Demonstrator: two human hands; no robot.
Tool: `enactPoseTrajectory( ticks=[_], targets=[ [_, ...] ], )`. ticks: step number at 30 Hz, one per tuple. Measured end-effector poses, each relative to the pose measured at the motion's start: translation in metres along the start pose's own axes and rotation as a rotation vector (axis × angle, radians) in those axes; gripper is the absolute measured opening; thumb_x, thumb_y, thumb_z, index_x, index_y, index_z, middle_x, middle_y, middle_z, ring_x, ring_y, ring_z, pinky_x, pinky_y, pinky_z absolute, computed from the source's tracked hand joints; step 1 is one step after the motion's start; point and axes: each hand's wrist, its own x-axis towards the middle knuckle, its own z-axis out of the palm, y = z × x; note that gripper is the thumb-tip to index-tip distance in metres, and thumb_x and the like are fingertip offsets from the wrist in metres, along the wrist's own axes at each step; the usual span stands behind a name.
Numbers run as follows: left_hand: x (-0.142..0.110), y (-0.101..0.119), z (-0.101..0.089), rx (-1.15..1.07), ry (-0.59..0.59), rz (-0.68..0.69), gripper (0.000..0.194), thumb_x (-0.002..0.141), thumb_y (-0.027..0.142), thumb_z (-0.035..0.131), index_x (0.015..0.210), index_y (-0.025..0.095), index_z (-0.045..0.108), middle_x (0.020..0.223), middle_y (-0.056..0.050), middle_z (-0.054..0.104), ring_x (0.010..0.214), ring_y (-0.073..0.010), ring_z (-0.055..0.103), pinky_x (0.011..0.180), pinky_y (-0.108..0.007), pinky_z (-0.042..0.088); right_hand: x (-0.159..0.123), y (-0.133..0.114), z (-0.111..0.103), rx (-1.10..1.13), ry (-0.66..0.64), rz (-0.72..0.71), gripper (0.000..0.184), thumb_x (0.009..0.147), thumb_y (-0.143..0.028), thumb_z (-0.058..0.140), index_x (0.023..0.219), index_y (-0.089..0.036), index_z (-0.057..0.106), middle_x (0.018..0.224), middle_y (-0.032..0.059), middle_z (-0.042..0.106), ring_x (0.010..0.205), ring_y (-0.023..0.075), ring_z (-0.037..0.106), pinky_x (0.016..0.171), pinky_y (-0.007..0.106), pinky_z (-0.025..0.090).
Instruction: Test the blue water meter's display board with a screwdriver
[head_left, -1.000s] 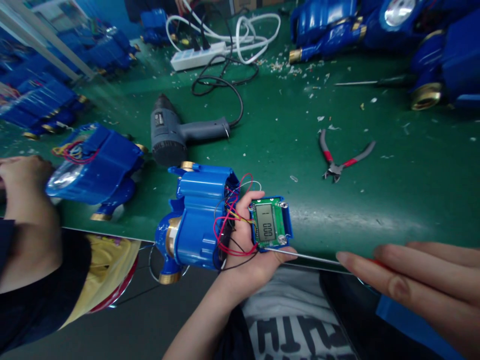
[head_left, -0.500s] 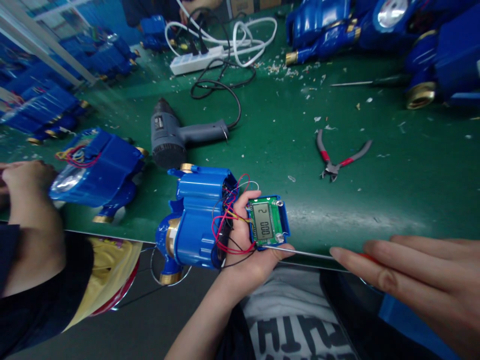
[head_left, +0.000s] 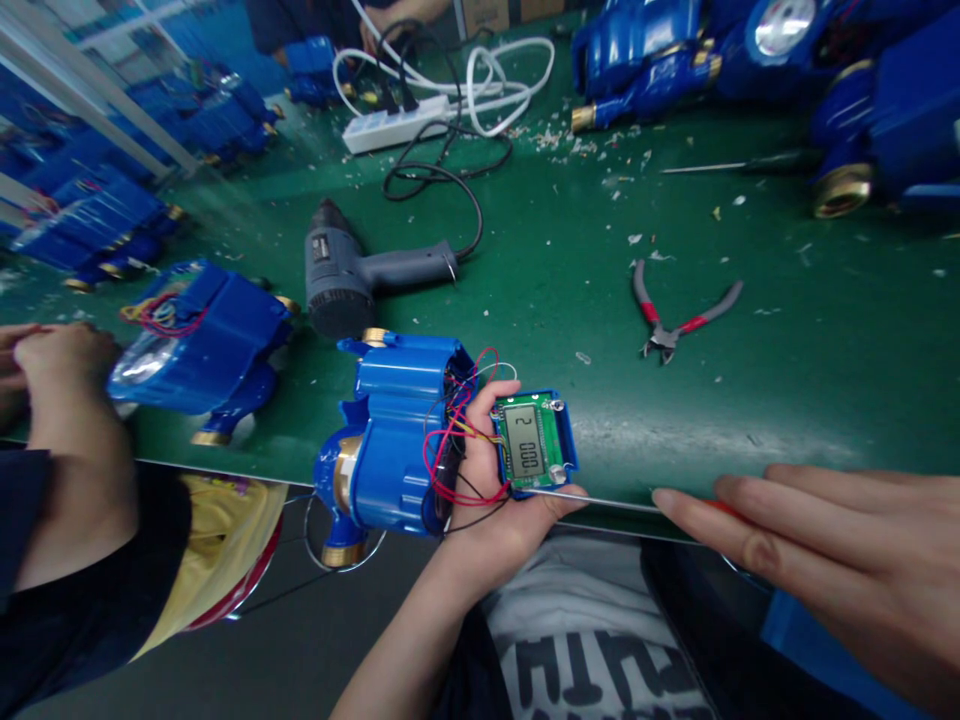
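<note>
My left hand (head_left: 499, 500) grips a green circuit board with an LCD display (head_left: 531, 446) in a blue frame. Red, yellow and black wires tie the board to a blue water meter body (head_left: 394, 440) that rests at the edge of the green table (head_left: 810, 360). My right hand (head_left: 825, 565) holds a thin screwdriver (head_left: 611, 504), fingers stretched along its red handle. The metal tip touches the board's lower right corner, by a screw.
Red-handled cutters (head_left: 675, 318) lie right of the middle, a grey heat gun (head_left: 360, 278) behind the meter, a white power strip (head_left: 394, 122) with cables at the back. Several blue meters stand at right and left. Another person's hands (head_left: 52, 375) work at a meter (head_left: 202, 335) on the left.
The display digit went from 1 to 2. My right hand and the screwdriver shifted slightly up and left; the board rose a little.
</note>
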Motion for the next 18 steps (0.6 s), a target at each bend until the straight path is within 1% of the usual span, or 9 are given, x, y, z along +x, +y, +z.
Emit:
enactPoseTrajectory(
  ticks=[4,7,10,13,18],
  targets=[
    [0.000,0.002,0.001,-0.023,-0.011,0.005,0.077,0.061,0.018,0.085,0.124,0.035,0.042,0.093,0.006,0.053,0.067,-0.0083,0.051,0.058,-0.020,0.043,0.002,0.003,0.002,-0.002,0.012,-0.025,0.043,0.099,-0.006,0.021,0.131,-0.021,0.047,0.088,0.0005,0.066,0.075,0.0169,0.063,0.061,0.033,0.049],
    [0.001,0.003,0.001,-0.047,-0.017,0.026,0.075,0.062,0.015,0.084,0.122,0.035,0.043,0.091,0.007,0.053,0.066,-0.0075,0.052,0.058,-0.019,0.045,0.002,0.005,0.005,0.008,0.033,-0.028,0.042,0.101,-0.009,0.022,0.132,-0.020,0.047,0.089,0.0015,0.065,0.075,0.0181,0.062,0.059,0.034,0.047],
    [0.002,0.003,0.002,-0.063,-0.020,0.061,0.075,0.063,0.018,0.085,0.123,0.034,0.043,0.089,0.007,0.053,0.065,-0.0074,0.053,0.058,-0.019,0.046,0.000,0.007,0.008,0.038,0.027,-0.019,0.040,0.103,-0.011,0.022,0.133,-0.019,0.047,0.089,0.0019,0.064,0.074,0.0184,0.061,0.057,0.035,0.044],
    [0.002,0.001,0.000,-0.021,-0.005,0.082,0.077,0.062,0.022,0.087,0.126,0.032,0.043,0.093,0.006,0.053,0.068,-0.0083,0.053,0.060,-0.020,0.048,-0.001,0.008,0.011,0.064,0.011,-0.011,0.040,0.103,-0.011,0.021,0.133,-0.018,0.047,0.087,0.0016,0.062,0.073,0.0178,0.060,0.056,0.034,0.042],
    [0.002,-0.001,-0.001,-0.002,0.004,0.102,0.078,0.062,0.025,0.088,0.126,0.032,0.044,0.095,0.005,0.053,0.071,-0.0088,0.054,0.061,-0.019,0.049,0.003,0.010,0.012,0.105,0.044,-0.014,0.039,0.105,-0.013,0.019,0.131,-0.016,0.047,0.084,0.0016,0.061,0.068,0.0166,0.058,0.055,0.033,0.043]
  ],
)
